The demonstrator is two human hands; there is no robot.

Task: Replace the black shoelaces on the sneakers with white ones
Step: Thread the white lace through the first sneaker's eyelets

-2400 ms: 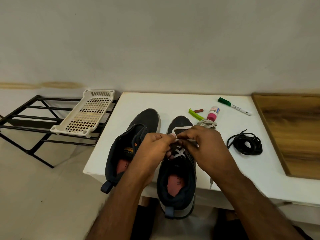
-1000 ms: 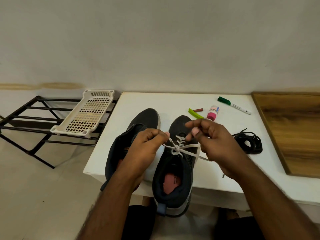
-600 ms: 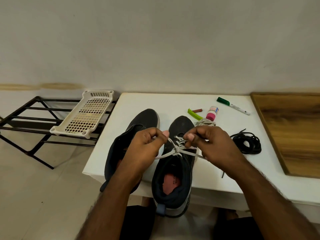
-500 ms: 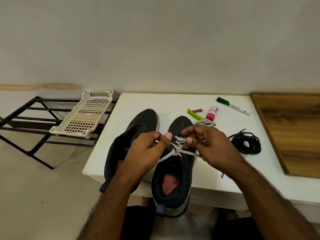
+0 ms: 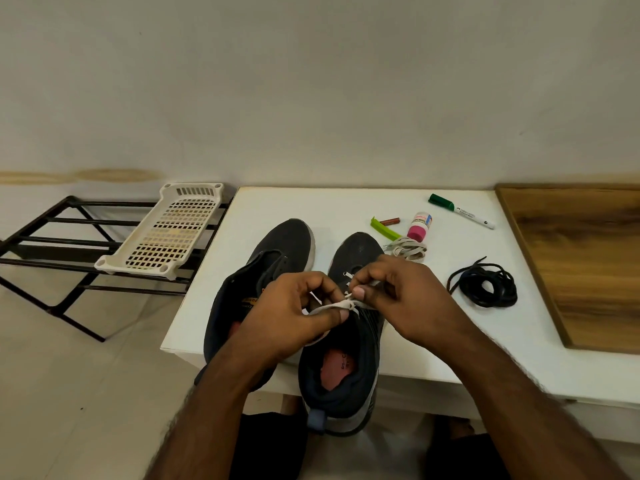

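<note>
Both hands meet over the dark grey right-hand sneaker (image 5: 349,344), which sits toward the near edge of a small white table (image 5: 398,206), its heel overhanging that edge. The left hand (image 5: 294,317) is nearly closed, thumb and forefinger pinching one strand of the flat white shoelace (image 5: 332,305). The right hand (image 5: 401,296) is likewise curled tight, fingertips gripping the other strand just above the sneaker's tongue. The strands cross between the two thumbs, so the step appears to be tying off the white lace at the top eyelets. The next move probably calls for forming a loop and pulling both ends evenly while keeping tension.

Left of that sneaker, touching it, lies the matching second sneaker (image 5: 270,271), with no lace visible. Beyond the laced sneaker's toe rests a bundled spare white lace (image 5: 407,249). To its right, well apart, sits a coil of removed black laces (image 5: 483,285).
</note>
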